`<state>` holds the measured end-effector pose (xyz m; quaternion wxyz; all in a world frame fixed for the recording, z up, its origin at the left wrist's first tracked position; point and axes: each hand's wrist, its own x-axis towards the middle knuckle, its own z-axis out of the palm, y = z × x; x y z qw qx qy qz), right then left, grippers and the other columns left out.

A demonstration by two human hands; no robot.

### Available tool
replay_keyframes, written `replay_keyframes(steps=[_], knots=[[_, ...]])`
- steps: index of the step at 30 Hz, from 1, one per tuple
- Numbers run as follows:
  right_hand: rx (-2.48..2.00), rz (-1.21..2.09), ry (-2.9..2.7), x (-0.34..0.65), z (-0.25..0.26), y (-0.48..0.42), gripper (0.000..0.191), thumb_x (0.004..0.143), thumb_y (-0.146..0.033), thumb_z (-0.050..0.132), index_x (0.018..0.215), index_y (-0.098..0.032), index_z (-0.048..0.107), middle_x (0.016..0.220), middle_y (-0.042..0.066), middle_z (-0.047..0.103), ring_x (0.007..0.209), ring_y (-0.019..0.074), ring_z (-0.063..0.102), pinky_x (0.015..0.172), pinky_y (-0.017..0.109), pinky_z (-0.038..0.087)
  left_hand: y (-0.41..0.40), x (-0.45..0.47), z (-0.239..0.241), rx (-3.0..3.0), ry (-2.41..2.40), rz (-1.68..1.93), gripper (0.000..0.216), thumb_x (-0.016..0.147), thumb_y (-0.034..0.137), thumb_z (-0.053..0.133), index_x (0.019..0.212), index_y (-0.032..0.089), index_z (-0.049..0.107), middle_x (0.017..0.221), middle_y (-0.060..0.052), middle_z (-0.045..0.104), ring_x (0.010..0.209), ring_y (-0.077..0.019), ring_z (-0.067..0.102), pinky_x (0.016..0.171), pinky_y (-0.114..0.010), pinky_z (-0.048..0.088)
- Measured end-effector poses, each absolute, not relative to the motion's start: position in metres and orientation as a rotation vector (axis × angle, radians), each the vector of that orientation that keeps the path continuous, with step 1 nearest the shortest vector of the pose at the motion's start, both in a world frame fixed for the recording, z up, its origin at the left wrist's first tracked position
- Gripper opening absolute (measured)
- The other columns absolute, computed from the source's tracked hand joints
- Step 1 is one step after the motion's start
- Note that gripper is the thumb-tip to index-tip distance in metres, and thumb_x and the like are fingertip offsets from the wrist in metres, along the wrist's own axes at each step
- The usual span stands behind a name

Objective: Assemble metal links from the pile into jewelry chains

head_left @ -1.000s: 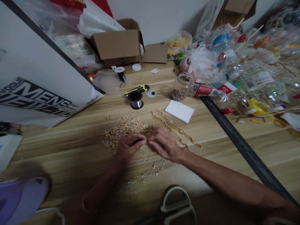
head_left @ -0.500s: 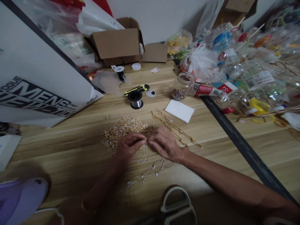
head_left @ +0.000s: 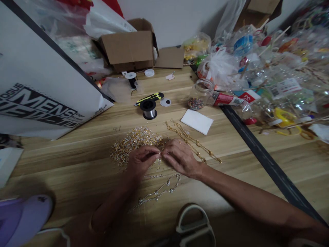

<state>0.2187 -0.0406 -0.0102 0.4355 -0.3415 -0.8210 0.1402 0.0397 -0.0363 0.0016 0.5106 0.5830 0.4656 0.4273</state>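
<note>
My left hand and my right hand meet fingertip to fingertip over the wooden table, both pinched on a small piece of chain between them that is too tiny to see well. A heap of small gold and silver links lies just beyond my left hand. Gold chains stretch out past my right hand. A silver chain lies below both hands.
A wire spool, a yellow-black utility knife, a white card and a bead jar lie farther back. A cardboard box stands at the rear. Plastic clutter fills the right; scissors sit near me.
</note>
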Motion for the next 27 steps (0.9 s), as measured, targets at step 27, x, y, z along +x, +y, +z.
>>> replay_keyframes(steps=[27], knots=[[-0.833,0.38,-1.977,0.2189,-0.0155,-0.0442,0.008,0.09,-0.019,0.048,0.087,-0.017,0.054,0.081,0.005,0.059,0.078,0.0155,0.053,0.072,0.031,0.044,-0.0398,0.0456,-0.0009,1.218,1.075,1.06,0.012,0.061,0.021,0.077,0.069,0.017,0.069,0.065,0.001,0.07,0.061,-0.0122,0.065,0.064,-0.024,0.051]])
